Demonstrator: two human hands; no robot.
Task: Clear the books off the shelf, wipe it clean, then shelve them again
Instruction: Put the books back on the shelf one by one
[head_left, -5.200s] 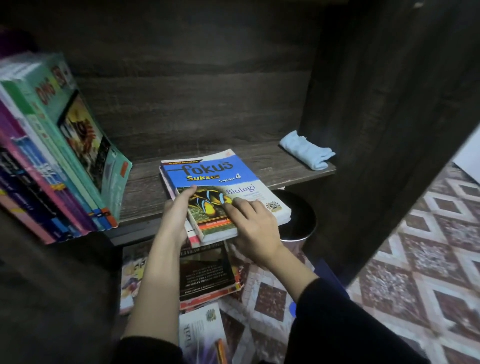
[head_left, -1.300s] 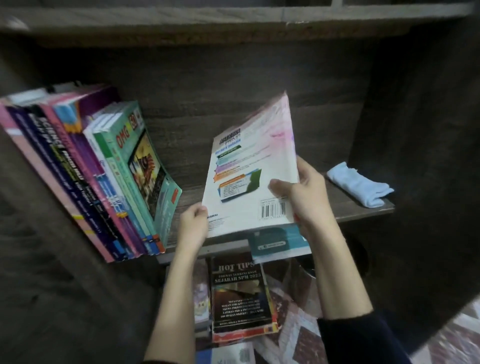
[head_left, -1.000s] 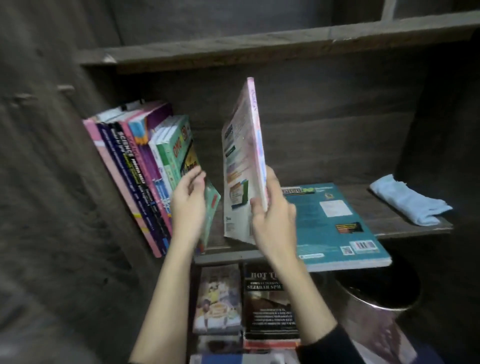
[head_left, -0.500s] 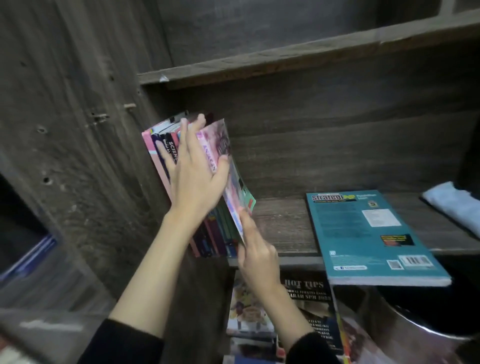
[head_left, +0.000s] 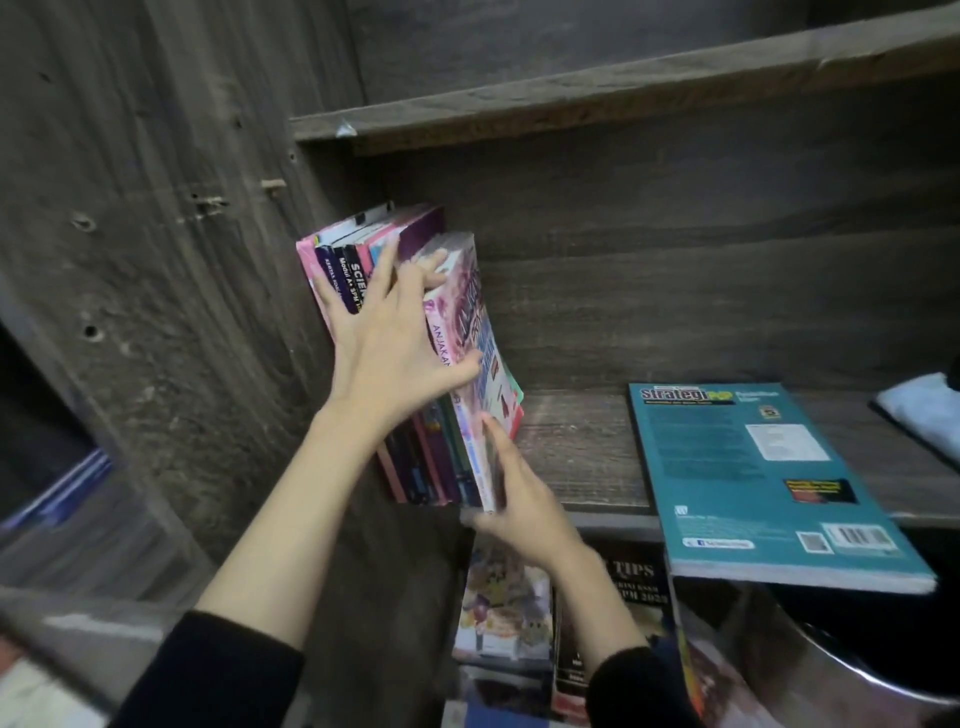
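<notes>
Now left hand (head_left: 395, 358) presses flat against shelved books (head_left: 349, 273); right hand (head_left: 522, 501) pinches the pink book (head_left: 474, 312).

Location type: home study corner, prob. Evidence: dark wood-grain shelf unit (head_left: 576, 447) w/ school revision bks (head_left: 345, 267) (SPM titles), more bks (head_left: 501, 597) stacked on floor below, metal bin (head_left: 753, 667) adj.

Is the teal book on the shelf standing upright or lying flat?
Flat: the teal book lies back cover up, near end overhanging the shelf.
</notes>
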